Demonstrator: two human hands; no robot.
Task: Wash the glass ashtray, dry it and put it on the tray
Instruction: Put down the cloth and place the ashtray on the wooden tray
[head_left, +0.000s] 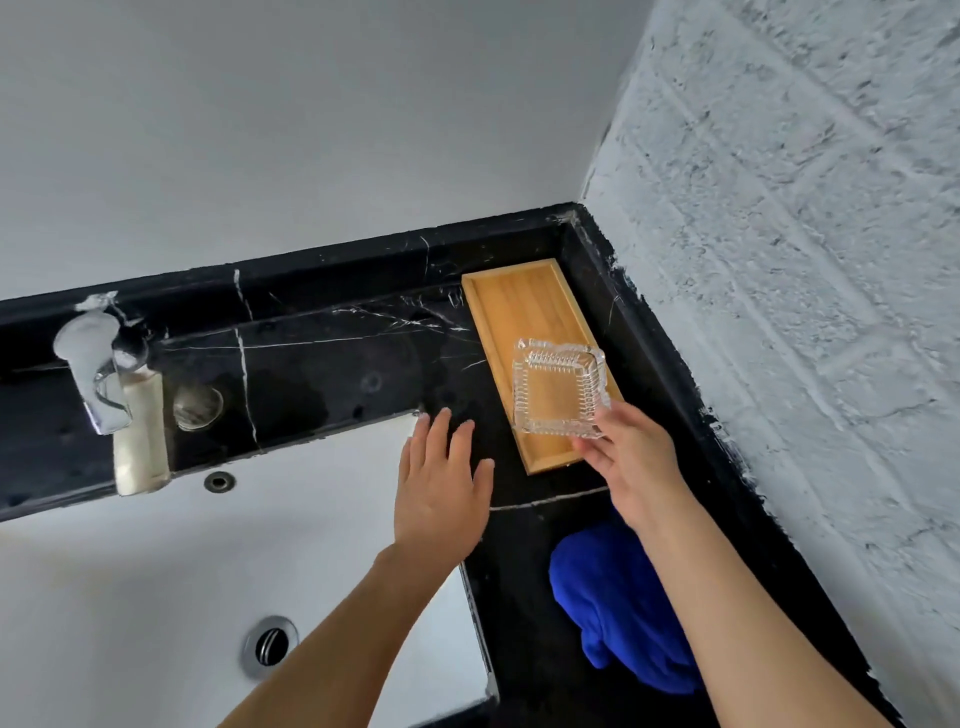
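Observation:
A square, ribbed glass ashtray (557, 387) is over the near half of a long wooden tray (519, 306) that lies on the black marble counter by the right wall. My right hand (631, 462) grips the ashtray by its near right corner; whether the glass touches the tray floor I cannot tell. My left hand (441, 478) is flat with fingers spread at the sink's right edge, holding nothing, just left of the tray.
A white sink (156, 571) with a drain (270, 644) fills the lower left. A chrome tap (96, 374) stands at the far left. A crumpled blue cloth (618, 603) lies on the counter (322, 374) under my right forearm. A rough white wall (805, 312) bounds the right.

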